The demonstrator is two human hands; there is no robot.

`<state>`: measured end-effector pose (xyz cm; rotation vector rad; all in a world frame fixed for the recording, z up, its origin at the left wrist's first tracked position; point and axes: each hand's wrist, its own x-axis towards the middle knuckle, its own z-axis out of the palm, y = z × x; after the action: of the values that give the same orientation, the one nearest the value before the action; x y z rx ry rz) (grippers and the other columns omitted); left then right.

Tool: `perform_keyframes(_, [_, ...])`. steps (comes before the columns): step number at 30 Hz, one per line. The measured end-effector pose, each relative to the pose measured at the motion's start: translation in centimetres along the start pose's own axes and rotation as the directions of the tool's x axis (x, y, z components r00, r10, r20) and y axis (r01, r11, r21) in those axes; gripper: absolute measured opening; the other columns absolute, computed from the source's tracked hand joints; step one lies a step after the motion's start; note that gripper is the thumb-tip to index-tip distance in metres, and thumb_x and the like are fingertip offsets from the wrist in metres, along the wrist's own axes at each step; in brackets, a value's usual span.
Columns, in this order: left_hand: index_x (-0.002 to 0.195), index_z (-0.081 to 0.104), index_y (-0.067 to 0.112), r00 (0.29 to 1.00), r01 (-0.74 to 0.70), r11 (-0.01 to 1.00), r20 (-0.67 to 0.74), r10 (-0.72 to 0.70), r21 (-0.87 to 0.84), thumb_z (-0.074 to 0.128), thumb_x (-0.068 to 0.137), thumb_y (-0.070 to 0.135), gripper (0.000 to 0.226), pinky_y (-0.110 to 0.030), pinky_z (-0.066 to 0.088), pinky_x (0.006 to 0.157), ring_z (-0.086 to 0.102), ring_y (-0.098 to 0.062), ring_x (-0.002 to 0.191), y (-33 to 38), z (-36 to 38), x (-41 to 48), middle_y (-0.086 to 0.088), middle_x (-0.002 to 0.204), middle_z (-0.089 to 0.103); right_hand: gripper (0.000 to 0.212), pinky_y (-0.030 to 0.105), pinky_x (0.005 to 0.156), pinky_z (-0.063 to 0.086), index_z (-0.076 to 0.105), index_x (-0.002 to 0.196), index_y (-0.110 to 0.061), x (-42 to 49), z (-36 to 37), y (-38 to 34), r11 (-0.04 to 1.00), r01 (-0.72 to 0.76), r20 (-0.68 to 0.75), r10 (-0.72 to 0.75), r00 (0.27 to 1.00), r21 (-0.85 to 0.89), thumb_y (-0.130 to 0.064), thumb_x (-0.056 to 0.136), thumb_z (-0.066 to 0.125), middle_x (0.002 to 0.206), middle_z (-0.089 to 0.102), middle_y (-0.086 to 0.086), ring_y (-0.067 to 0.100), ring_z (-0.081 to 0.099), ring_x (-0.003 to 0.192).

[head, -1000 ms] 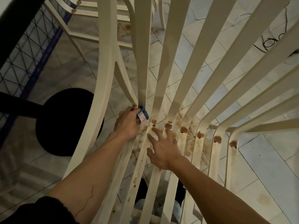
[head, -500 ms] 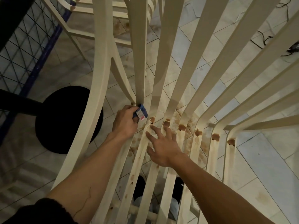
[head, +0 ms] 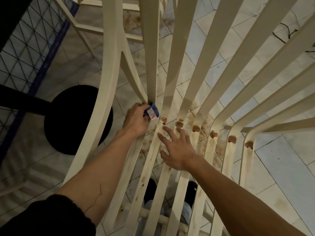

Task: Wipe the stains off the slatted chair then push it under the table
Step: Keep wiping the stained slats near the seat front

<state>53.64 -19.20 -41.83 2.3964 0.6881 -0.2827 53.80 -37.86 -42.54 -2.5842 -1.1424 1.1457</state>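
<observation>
A cream slatted chair (head: 180,68) fills the view from above. Brown stains (head: 196,128) sit in a row where the back slats bend into the seat, and smaller spots run down the seat slats. My left hand (head: 136,120) grips a folded blue cloth (head: 152,111) with a white tag, pressed against the leftmost slat at the bend. My right hand (head: 177,147) lies flat with fingers spread on the seat slats, fingertips by the left stains.
A black round table base (head: 68,120) stands on the tiled floor to the left, beside a blue-framed wire grid (head: 30,53). Another cream chair (head: 95,29) stands beyond. Black cables (head: 283,34) lie on the floor top right. My feet show below the seat.
My left hand and the cloth have shifted very slightly up along the leftmost slat. My right hand has stayed flat on the seat slats.
</observation>
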Motion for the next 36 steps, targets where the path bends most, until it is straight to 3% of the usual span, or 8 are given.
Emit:
perform_keyframes(6, [0.101,0.071,0.016,0.995,0.007,0.998,0.097,-0.014,0.068,0.057,0.092,0.031,0.022,-0.041,0.053,0.085,0.063,-0.029,0.096,-0.5,-0.8,-0.9,-0.009,0.103,0.065,0.065,0.061,0.117,0.011,0.010,0.155,-0.032,0.0,-0.2,-0.3,1.000,-0.013,0.011,0.013,1.000,0.008,-0.049,0.099,0.036,0.162,-0.007,-0.005,0.040,-0.008,0.146])
perform_keyframes(14, [0.114,0.069,0.013,0.999,0.002,1.000,-0.052,-0.003,-0.014,0.061,0.092,0.013,0.024,-0.020,0.038,0.080,0.054,-0.018,0.097,0.7,-0.2,0.2,-0.007,0.116,0.058,0.065,0.060,0.117,0.011,0.009,0.155,-0.031,0.0,0.0,-0.3,1.000,-0.018,0.002,0.018,1.000,-0.002,-0.049,0.099,0.036,0.162,-0.008,-0.006,0.039,-0.008,0.145])
perform_keyframes(17, [0.112,0.069,0.014,1.000,-0.015,0.999,0.018,0.014,0.039,0.060,0.091,0.011,0.023,-0.029,0.047,0.085,0.059,-0.026,0.103,0.2,-0.4,-0.2,-0.009,0.115,0.061,0.065,0.061,0.116,0.012,0.010,0.155,-0.031,0.0,0.1,-0.3,1.000,-0.019,0.002,0.019,1.000,-0.004,-0.048,0.099,0.037,0.162,-0.008,-0.006,0.039,-0.008,0.146])
perform_keyframes(21, [0.087,0.063,0.015,0.984,0.038,0.998,0.171,-0.045,0.044,0.058,0.093,0.012,0.009,-0.019,0.041,0.067,0.058,-0.018,0.086,-0.2,-1.6,-0.9,-0.002,0.092,0.062,0.064,0.061,0.116,0.012,0.011,0.155,-0.030,0.0,-0.3,-0.4,1.000,-0.020,0.008,0.020,1.000,-0.004,-0.048,0.099,0.036,0.162,-0.007,-0.005,0.039,-0.007,0.146])
perform_keyframes(28, [0.101,0.071,0.014,0.998,0.030,0.998,0.060,-0.027,-0.048,0.060,0.092,0.019,0.015,-0.036,0.052,0.085,0.062,-0.028,0.098,-0.2,-0.6,0.2,-0.010,0.102,0.067,0.067,0.061,0.117,0.010,0.011,0.155,-0.032,0.1,-0.1,-0.6,0.999,-0.030,0.000,0.030,1.000,0.016,-0.052,0.097,0.038,0.162,-0.006,-0.005,0.040,-0.009,0.146])
perform_keyframes(31, [0.104,0.069,0.021,0.998,0.015,1.000,0.059,-0.014,-0.021,0.056,0.088,0.034,0.024,-0.043,0.051,0.087,0.058,-0.031,0.101,-0.7,0.0,0.5,-0.008,0.108,0.062,0.069,0.062,0.117,0.010,0.010,0.155,-0.033,0.1,0.0,-0.5,0.999,-0.036,0.005,0.036,0.999,0.006,-0.054,0.096,0.039,0.162,-0.006,-0.005,0.040,-0.009,0.146])
perform_keyframes(33, [0.105,0.068,0.024,0.998,-0.012,1.000,0.069,0.011,0.007,0.049,0.087,0.048,0.035,-0.037,0.051,0.084,0.060,-0.027,0.100,-1.2,0.1,-0.3,-0.004,0.107,0.062,0.069,0.062,0.116,0.011,0.010,0.155,-0.033,0.1,0.1,-0.5,0.999,-0.033,0.001,0.033,0.999,-0.004,-0.054,0.096,0.039,0.162,-0.006,-0.005,0.040,-0.007,0.145])
perform_keyframes(36, [0.112,0.068,0.017,0.993,-0.068,0.996,0.097,0.061,0.065,0.058,0.093,0.027,0.024,-0.021,0.041,0.081,0.058,-0.021,0.101,-2.0,-0.2,-1.8,-0.003,0.111,0.060,0.070,0.062,0.116,0.011,0.010,0.155,-0.033,0.1,-0.1,-0.5,0.999,-0.032,0.007,0.032,0.999,-0.003,-0.054,0.095,0.039,0.162,-0.006,-0.005,0.040,-0.007,0.145])
